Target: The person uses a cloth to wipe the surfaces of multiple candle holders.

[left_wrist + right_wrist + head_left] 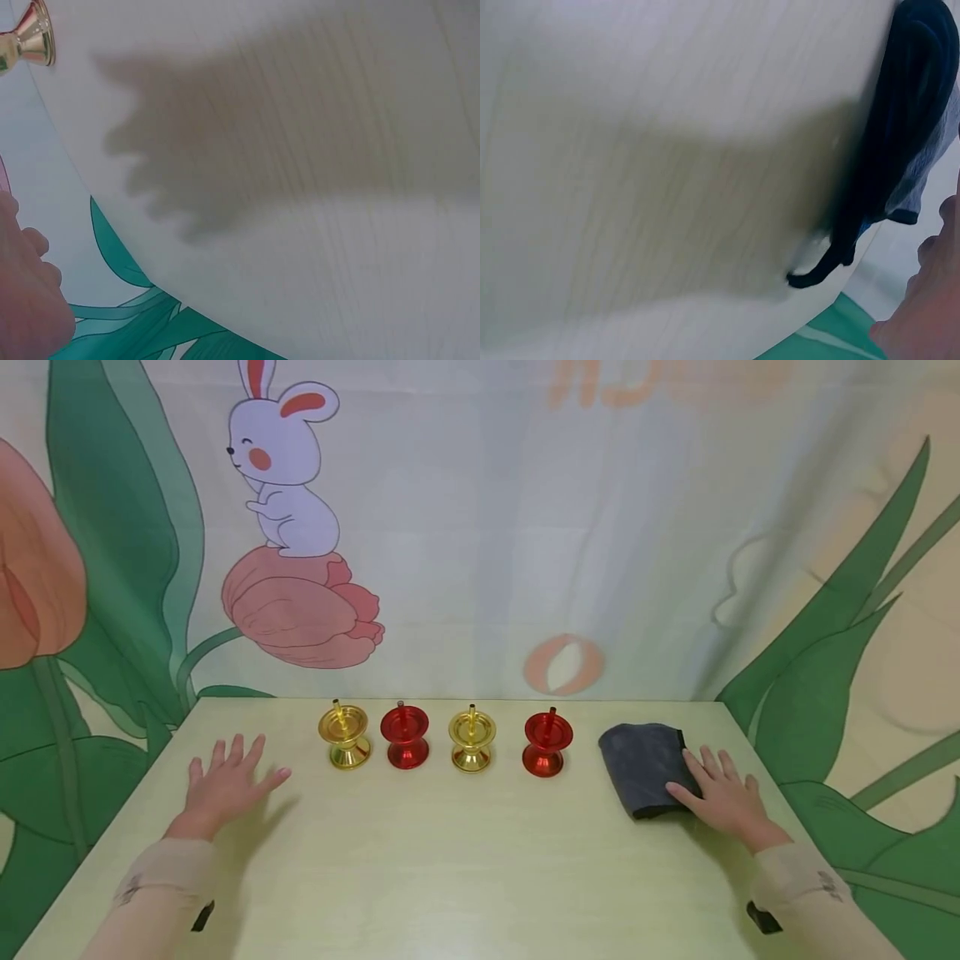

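Observation:
My left hand is spread out over the left side of the table, holding nothing, with its shadow beside it. On the right, the fingers and thumb of my right hand lie over the edge of a folded dark grey cloth; whether they touch it I cannot tell. The right wrist view shows the cloth's thick dark fold side-on. Between the hands, a row of small metal candle holders runs along the back: gold, red, gold and red, all upright. One gold base enters the left wrist view.
The pale table ends at a straight back edge just behind the holders. Behind it hangs a curtain printed with a rabbit, tulips and green leaves.

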### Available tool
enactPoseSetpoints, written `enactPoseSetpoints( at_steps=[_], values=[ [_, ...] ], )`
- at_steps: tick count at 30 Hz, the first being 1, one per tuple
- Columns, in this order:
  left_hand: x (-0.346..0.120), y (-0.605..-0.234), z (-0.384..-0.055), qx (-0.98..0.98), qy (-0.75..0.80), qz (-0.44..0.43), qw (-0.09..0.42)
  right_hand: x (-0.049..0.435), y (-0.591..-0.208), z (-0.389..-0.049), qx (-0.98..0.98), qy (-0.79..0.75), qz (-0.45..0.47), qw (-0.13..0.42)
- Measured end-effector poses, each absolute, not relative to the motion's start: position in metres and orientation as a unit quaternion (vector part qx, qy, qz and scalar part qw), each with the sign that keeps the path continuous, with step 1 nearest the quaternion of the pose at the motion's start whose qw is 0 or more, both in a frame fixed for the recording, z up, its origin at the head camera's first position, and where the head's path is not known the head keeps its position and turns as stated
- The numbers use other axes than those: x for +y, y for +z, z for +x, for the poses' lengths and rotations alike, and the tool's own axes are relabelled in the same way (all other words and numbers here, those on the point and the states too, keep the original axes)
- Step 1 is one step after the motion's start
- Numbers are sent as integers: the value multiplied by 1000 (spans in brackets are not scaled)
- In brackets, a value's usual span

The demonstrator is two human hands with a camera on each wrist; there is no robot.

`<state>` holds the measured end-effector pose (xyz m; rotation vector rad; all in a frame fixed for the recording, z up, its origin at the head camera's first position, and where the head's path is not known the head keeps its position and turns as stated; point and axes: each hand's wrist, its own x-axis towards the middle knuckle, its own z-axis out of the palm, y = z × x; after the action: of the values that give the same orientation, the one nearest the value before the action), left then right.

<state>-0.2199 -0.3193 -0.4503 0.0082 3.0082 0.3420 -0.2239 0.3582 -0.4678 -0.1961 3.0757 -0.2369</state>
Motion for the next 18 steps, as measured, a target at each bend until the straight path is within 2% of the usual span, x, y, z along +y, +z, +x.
enactPoseSetpoints(
  at_steps=[7,18],
  values=[
    [-307,-449,-230,992,114,8,47,346,-472,-236,993,-66,-94,-4],
    [-279,-455,-247,985,168,17,15,329,-473,-254,993,-79,-93,-4]
  ],
)
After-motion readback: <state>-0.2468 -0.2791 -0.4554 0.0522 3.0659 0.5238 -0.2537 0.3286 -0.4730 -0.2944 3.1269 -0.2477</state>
